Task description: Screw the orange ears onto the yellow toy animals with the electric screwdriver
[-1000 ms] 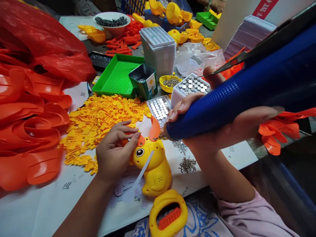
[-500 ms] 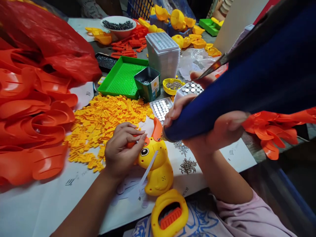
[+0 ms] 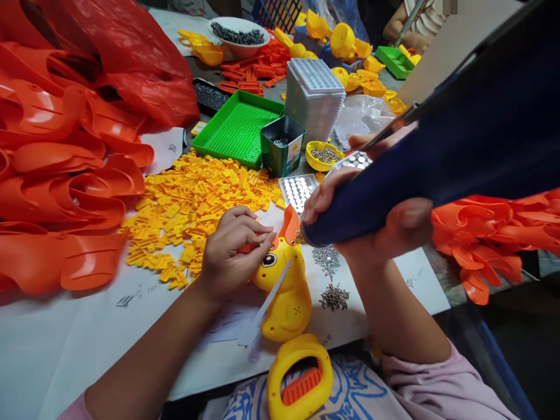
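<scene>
A yellow toy duck [image 3: 289,300] with an orange bill [image 3: 289,224] lies on white paper, one printed eye showing. My left hand [image 3: 236,251] is closed at its head, thumb and fingers pinched around orange plastic; a tiny shiny spot shows at the fingertips. My right hand [image 3: 371,233] is wrapped round a blue power screwdriver [image 3: 394,186], whose tip meets the duck beside the bill. A pale strip [image 3: 275,287] crosses the duck's body. Below it, a yellow loop handle [image 3: 273,385] with an orange grip rests near my lap. Loose screws [image 3: 335,297] lie right of the duck.
Yellow clips [image 3: 196,198] are heaped behind my left hand, and orange curved parts [image 3: 65,192] pile up at left. A green tray [image 3: 238,125], a dark tin [image 3: 282,146], and a yellow dish of screws [image 3: 324,154] stand behind. Another person's arm [image 3: 398,26] shows at the back right.
The view has shifted, so most things sit farther right. Both hands stay at the duck's head, with the screwdriver tip still by the bill. More of the person at the back shows.
</scene>
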Action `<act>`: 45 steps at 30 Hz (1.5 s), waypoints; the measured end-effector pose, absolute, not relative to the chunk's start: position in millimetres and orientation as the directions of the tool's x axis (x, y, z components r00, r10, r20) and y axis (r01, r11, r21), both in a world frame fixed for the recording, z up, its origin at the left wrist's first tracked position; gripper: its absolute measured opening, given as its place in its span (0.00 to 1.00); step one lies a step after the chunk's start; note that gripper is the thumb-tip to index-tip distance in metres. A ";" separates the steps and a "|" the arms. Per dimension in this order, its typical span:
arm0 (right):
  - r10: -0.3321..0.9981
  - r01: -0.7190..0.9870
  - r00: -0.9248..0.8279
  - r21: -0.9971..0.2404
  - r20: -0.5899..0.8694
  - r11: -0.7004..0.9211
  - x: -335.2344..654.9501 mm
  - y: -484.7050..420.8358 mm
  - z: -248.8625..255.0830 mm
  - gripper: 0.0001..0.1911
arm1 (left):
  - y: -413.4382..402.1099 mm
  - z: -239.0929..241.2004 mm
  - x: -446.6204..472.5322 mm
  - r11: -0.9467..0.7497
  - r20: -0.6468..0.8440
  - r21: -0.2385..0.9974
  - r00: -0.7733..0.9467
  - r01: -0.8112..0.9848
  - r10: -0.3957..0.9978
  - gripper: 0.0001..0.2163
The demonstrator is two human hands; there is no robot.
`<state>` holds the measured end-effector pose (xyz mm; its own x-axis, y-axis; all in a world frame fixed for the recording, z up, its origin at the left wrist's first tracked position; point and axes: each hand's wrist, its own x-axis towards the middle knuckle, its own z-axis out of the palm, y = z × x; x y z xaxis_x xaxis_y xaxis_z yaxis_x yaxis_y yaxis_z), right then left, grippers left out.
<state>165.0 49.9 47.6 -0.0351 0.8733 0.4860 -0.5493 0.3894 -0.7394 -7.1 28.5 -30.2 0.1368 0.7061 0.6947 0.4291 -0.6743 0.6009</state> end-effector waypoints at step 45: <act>0.907 -0.661 -0.099 -0.708 0.409 0.247 155.7 56.7 58.0 0.28 | 13.0 -31.8 -14.4 -0.541 0.601 0.726 -0.008 0.424 0.800 0.10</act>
<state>155.7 56.7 58.0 -0.0988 0.9071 0.4091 -0.6612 0.2473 -0.7082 -14.4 13.0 -31.8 -0.0077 0.7996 0.6005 0.4236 -0.5414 0.7263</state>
